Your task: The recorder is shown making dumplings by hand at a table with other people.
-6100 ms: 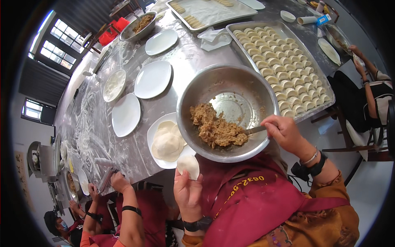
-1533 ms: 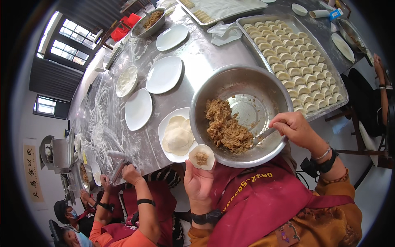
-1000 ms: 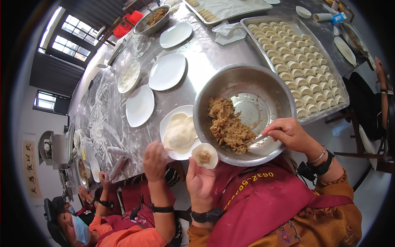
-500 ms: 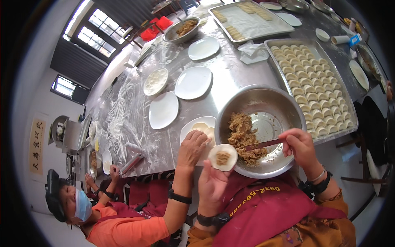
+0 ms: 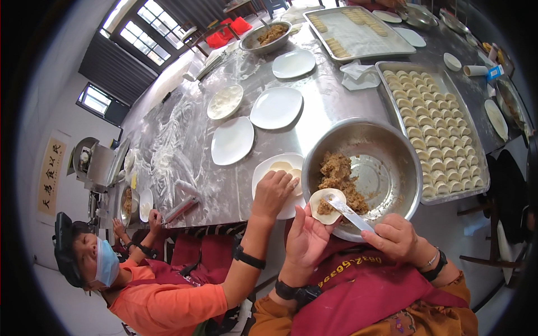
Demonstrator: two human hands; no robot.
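Note:
My left hand holds a round dough wrapper, open side up, at the near left rim of a steel bowl. A dab of brown filling lies on the wrapper. My right hand is closed around the end of a flat spatula, whose pale blade reaches left over the wrapper and touches the filling area. More brown minced filling is heaped in the left part of the bowl.
A co-worker's hand rests on wrappers on a white plate left of the bowl. A tray of folded dumplings stands right. Beyond are white plates, a filling bowl and another tray.
My right hand has brought the spatula from the filling in the bowl down and left onto the wrapper. My left hand still holds the wrapper. The view has shifted slightly.

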